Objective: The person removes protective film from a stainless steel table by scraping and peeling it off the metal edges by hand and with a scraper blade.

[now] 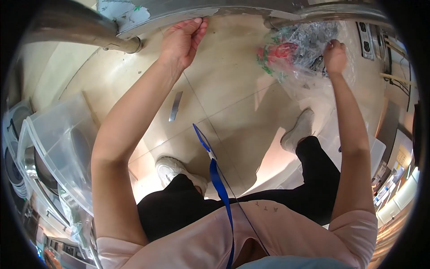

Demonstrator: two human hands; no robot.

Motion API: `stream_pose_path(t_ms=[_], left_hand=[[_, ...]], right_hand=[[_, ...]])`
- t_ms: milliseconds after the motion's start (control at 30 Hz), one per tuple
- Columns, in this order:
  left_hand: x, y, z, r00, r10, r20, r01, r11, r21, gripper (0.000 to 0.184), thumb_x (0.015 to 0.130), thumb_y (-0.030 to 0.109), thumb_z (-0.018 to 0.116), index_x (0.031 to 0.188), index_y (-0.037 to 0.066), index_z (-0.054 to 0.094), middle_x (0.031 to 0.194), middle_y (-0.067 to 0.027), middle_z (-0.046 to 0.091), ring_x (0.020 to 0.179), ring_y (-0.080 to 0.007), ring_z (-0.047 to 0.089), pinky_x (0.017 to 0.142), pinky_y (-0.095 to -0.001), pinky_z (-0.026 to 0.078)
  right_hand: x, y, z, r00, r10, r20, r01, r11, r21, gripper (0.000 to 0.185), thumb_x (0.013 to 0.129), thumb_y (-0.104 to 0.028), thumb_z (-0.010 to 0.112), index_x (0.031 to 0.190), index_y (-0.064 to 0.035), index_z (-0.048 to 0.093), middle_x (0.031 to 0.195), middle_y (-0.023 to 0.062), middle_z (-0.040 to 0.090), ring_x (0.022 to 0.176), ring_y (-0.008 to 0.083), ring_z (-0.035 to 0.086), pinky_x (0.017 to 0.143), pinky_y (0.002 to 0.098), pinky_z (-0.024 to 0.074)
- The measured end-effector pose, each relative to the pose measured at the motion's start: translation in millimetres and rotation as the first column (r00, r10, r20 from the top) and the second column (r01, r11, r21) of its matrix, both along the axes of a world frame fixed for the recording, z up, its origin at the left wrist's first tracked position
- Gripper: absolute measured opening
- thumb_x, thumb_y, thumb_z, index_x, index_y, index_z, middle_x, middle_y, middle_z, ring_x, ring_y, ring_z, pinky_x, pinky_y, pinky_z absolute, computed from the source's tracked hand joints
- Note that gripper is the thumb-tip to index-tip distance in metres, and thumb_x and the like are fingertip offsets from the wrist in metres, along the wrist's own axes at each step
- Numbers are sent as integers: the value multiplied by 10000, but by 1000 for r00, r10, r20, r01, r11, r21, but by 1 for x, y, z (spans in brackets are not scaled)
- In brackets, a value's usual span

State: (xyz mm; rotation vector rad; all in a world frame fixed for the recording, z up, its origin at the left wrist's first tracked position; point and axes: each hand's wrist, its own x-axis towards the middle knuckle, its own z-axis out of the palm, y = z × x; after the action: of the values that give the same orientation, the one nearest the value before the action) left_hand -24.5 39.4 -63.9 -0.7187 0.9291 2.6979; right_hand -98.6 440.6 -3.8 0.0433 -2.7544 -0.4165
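Observation:
My left hand (181, 42) is raised to the lower edge of a metal table (224, 19), thumb and fingers pressed together against that edge. Whatever they pinch is too small or hidden to make out. My right hand (335, 57), slightly blurred, is curled closed over the right part of a clear plastic bag (309, 83) on the floor. Crumpled grey and clear wrapping and a red piece (283, 51) show inside the bag. Whether the right fingers grip the bag or something else is hidden.
A thin silver strip (175, 106) lies on the tiled floor (219, 89). Metal table legs (130, 45) stand at the top left. Clear plastic bins (62, 143) are at my left. A blue lanyard (218, 179) hangs from my neck between my white shoes (298, 130).

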Motion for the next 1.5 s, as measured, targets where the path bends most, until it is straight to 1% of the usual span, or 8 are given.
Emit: stream_pose_path(t_ms=[67, 133, 300, 400, 500, 600, 800, 1500], left_hand=[[0, 1, 1, 1000, 0, 3, 0, 999, -36, 75, 829, 32, 523, 870, -28, 542, 864, -102, 600, 758, -125, 579, 687, -200, 497], [-1, 2, 2, 1000, 8, 19, -6, 998, -57, 65, 825, 33, 530, 855, -23, 542, 836, -92, 599, 743, -125, 578, 667, -197, 489], [-1, 1, 3, 1000, -10, 8, 11, 995, -96, 56, 824, 40, 521, 837, -9, 546, 789, -76, 594, 693, -122, 570, 628, -196, 477], [0, -1, 7, 999, -24, 36, 27, 994, -103, 81, 833, 43, 497, 862, -10, 550, 807, -81, 599, 687, -121, 567, 606, -187, 468], [1, -3, 8, 998, -7, 62, 12, 997, -73, 87, 833, 51, 494, 864, -9, 550, 799, -72, 594, 686, -117, 557, 595, -190, 453], [3, -10, 8, 996, 4, 94, 3, 997, -71, 89, 835, 56, 494, 875, -3, 547, 801, -67, 591, 700, -114, 551, 605, -194, 446], [13, -25, 2, 995, 4, 104, 6, 995, -98, 100, 840, 61, 490, 898, -1, 543, 814, -67, 593, 705, -106, 549, 606, -190, 443], [23, -39, -3, 995, -13, 101, 20, 997, -70, 103, 820, 52, 520, 878, -25, 554, 798, -80, 595, 673, -107, 538, 594, -195, 443]], right_hand=[[26, -58, -7, 973, 230, -19, -228, 944, -237, 209, 774, -166, 552, 968, -90, 571, 874, 129, 579, 762, 273, 593, 664, 356, 472], [53, -122, -18, 945, 319, 71, -245, 835, -493, 193, 787, -170, 558, 946, -64, 583, 857, 127, 573, 749, 240, 595, 659, 329, 470], [65, -254, -28, 931, 283, 228, 139, 302, -943, 216, 802, -152, 582, 957, -2, 583, 793, 50, 612, 696, 126, 559, 657, 247, 448], [65, -297, -30, 962, 178, 208, 242, -200, -949, 175, 807, -120, 585, 917, 16, 572, 782, 49, 600, 685, 132, 559, 636, 235, 447], [70, -313, -15, 948, 160, 276, 316, -574, -756, 150, 810, -108, 576, 882, 21, 553, 778, 67, 589, 671, 152, 553, 624, 245, 452], [69, -314, -11, 932, 153, 327, 328, -737, -591, 118, 817, -94, 572, 874, -3, 524, 761, 64, 578, 661, 146, 547, 612, 236, 453], [64, -311, -18, 922, 128, 366, 299, -835, -462, 151, 796, -80, 600, 877, 10, 510, 800, 96, 579, 695, 169, 557, 619, 266, 467], [56, -316, 3, 869, 56, 491, 382, -707, -595, 28, 776, -11, 531, 770, 17, 533, 708, 95, 559, 584, 167, 527, 552, 259, 444]])
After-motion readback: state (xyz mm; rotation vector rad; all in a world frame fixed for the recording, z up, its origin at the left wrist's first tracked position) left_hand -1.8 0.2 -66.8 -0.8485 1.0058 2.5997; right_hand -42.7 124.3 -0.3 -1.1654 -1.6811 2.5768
